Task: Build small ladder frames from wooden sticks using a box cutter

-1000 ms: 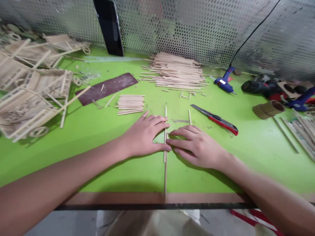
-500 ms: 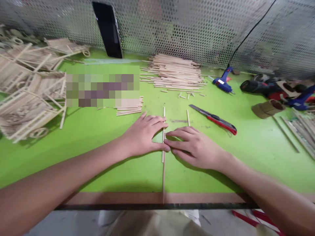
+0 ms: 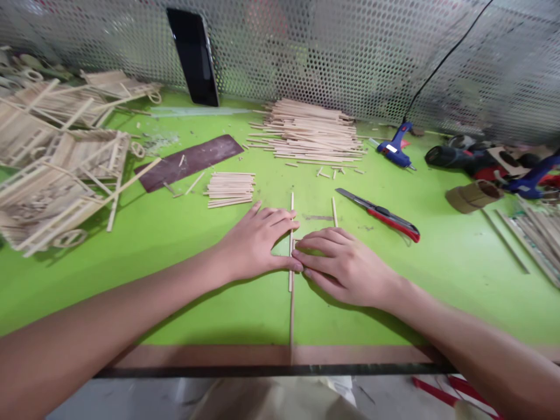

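My left hand (image 3: 256, 240) lies low over the table, its thumb and index finger pressing on a thin, pale wooden stick (image 3: 290, 283) that points away from me. Alongside it runs a longer, slightly darker wooden stick (image 3: 292, 321), reaching back over the table's front edge. My right hand (image 3: 347, 265) has its fingertips on this longer stick's far part, close to my left thumb. Fingers partly cover both sticks where they lie side by side. Another short stick (image 3: 335, 211) extends from beyond my right hand. A red-handled utility knife (image 3: 380, 216) lies farther right, blade out.
Behind my hands are a small stack of cut sticks (image 3: 230, 188), a large stick pile (image 3: 315, 131) and a dark brown sandpaper strip (image 3: 196, 157). Wooden models (image 3: 56, 169) crowd the left. A blue glue gun (image 3: 396, 147) and brown tape roll (image 3: 473, 196) sit right.
The longer stick's far end has shifted slightly to the right, opening a small gap from the paler stick. Both hands stay nearly in place.
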Demonstrator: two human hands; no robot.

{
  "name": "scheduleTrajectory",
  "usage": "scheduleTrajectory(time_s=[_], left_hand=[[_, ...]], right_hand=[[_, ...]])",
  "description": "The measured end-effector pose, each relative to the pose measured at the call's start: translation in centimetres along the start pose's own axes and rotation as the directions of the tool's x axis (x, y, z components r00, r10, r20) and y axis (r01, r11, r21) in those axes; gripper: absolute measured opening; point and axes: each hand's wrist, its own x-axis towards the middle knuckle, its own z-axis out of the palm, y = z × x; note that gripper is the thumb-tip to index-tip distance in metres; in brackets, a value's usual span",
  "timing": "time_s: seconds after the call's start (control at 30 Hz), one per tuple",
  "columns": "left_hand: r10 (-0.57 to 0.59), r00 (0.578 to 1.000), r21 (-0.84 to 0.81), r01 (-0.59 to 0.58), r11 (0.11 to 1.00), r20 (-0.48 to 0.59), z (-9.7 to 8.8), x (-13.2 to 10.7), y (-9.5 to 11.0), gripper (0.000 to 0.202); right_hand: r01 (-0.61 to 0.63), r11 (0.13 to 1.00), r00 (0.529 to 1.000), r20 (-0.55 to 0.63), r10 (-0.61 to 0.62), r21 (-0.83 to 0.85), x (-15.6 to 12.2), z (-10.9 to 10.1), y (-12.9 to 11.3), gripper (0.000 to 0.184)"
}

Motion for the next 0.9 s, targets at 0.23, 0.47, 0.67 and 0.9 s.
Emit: scheduleTrajectory(time_s=[0.23, 0.47, 0.67, 0.9], left_hand=[[0.019, 1.0, 0.018, -0.018, 1.0, -0.012, 0.12, -0.12, -0.04, 0.099], [0.02, 1.0, 0.006, -0.02, 1.0, 0.001, 0.45, -0.15, -0.24, 0.102], [0.016, 1.0, -0.011, -0.016, 1.0, -0.012, 0.57, -0.16, -0.34, 0.1], [-0.013, 1.0, -0.01, 0.013, 1.0, -0.001, 0.25, -0.13, -0.16, 0.098]], right_hand=[[0.009, 1.0, 1.0, -0.001, -0.009, -0.019, -0.04, -0.04, -0.26, 0.03], [-0.03, 0.999, 0.998, 0.057, 0.028, 0.028, 0.13, -0.29, -0.73, 0.033], [-0.03, 0.998, 0.997, 0.07, 0.026, 0.048, -0.07, -0.35, -0.51, 0.037], [-0.019, 0.998, 0.998, 0.053, 0.016, 0.055, -0.11, 0.3, -0.56, 0.035]])
